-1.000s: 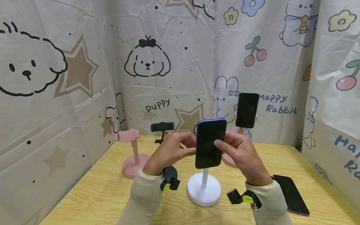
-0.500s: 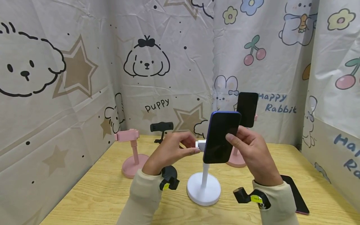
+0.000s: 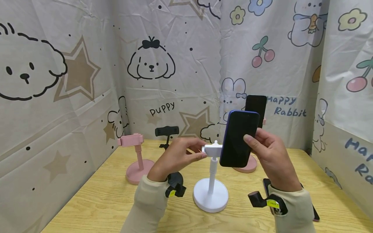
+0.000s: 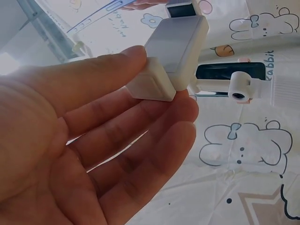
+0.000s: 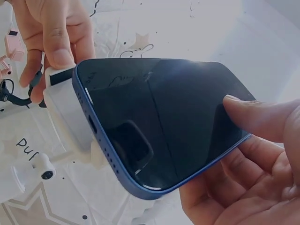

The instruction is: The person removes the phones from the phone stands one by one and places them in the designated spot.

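A white phone stand (image 3: 211,194) stands upright on the table, its clamp head (image 4: 174,51) at the top of the post. My left hand (image 3: 182,155) pinches the left jaw of that clamp between thumb and fingers. In my right hand (image 3: 269,158) is a blue-edged smartphone (image 3: 239,139) with a dark screen, thumb on the glass and fingers behind. The phone is upright, slightly tilted, and overlaps the clamp's right end in the head view. From the right wrist view, the phone's lower end (image 5: 112,159) lies close by the clamp.
A pink phone stand (image 3: 139,161) and a black stand (image 3: 167,131) are at the left and back. Behind the held phone, another pink stand (image 3: 247,165) bears a dark phone (image 3: 256,103). One more phone (image 3: 316,213) lies on the table (image 3: 96,207), partly under my right wrist.
My right hand has moved the smartphone rightward and slightly up, away from in front of the clamp, so the white clamp head now shows. My left hand stays at the clamp's left end.
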`<state>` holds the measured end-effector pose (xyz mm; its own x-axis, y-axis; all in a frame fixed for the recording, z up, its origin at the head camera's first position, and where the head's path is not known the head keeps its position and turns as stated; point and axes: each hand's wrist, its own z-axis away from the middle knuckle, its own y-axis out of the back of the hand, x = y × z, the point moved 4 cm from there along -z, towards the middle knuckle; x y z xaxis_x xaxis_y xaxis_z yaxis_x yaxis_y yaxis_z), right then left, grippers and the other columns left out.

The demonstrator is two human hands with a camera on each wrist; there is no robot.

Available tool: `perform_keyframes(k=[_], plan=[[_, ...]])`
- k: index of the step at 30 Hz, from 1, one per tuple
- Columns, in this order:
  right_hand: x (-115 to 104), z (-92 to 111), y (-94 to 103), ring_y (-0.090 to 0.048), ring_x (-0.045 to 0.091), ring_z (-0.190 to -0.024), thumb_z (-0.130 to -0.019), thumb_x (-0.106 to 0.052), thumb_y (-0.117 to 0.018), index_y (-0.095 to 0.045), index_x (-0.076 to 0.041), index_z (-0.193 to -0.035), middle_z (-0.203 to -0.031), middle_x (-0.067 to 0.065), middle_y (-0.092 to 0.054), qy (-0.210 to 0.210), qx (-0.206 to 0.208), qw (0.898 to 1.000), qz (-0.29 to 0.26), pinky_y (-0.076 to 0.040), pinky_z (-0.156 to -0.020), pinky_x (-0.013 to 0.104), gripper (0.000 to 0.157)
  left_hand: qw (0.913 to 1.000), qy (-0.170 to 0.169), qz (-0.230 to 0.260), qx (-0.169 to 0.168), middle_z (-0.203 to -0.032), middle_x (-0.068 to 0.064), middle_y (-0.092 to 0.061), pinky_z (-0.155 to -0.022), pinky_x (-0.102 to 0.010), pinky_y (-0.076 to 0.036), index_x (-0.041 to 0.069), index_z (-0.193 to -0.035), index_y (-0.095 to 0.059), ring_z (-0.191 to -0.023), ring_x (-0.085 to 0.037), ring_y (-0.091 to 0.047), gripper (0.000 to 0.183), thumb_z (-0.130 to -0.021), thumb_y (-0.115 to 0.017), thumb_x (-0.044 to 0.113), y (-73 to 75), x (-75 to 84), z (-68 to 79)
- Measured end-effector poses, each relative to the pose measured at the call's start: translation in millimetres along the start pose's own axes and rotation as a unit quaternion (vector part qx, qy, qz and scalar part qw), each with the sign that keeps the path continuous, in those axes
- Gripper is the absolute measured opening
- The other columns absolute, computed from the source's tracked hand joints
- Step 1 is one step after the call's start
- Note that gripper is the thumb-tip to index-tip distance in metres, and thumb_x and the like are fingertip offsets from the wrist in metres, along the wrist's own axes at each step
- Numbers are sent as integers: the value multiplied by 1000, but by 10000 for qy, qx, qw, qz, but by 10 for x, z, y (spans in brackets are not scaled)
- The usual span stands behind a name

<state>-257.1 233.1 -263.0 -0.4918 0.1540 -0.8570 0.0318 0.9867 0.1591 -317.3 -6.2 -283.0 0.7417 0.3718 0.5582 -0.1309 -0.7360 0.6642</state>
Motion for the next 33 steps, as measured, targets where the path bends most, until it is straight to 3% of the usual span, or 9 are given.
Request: perform_keyframes(k=[6, 17, 24, 33], plan=[[31, -1, 37, -58, 19, -113, -97, -28, -59, -49, -1, -137, -126, 11, -58, -120, 145, 9998, 15, -48, -91, 20, 49, 9999, -74, 16, 97, -93, 5, -70, -74, -24, -54, 13, -110, -70, -84, -6, -65, 26, -87, -73, 22, 5, 7, -5], [125, -48, 160, -62, 17, -96, -96, -23, -61, -51, 4, -130, -113, 9, -61, -209, 242, 9972, -675, -51, -87, 22, 45, 9997, -78, 18, 250, -92, 2, -72, -76, -24, -55, 10, -109, -70, -82, -6, -67, 26, -86, -74, 20, 30, -32, -22], [171, -57, 235, -63, 16, -98, -94, -31, -62, -48, 2, -134, -116, 7, -62, -489, 399, 9973, -375, -51, -86, 22, 54, 9991, -48, 42, 420, -92, 1, -72, -74, -25, -55, 10, -107, -71, -81, -7, -67, 25, -84, -75, 17, 55, -81, -24], [229, -65, 265, -65, 16, -97, -94, -31, -62, -50, 2, -133, -113, 3, -65, -644, 315, 9973, -132, -50, -86, 20, 52, 9984, 194, -18, 536, -97, -2, -72, -75, -23, -55, 8, -109, -71, -85, -10, -68, 27, -84, -75, 17, 85, -133, -19]])
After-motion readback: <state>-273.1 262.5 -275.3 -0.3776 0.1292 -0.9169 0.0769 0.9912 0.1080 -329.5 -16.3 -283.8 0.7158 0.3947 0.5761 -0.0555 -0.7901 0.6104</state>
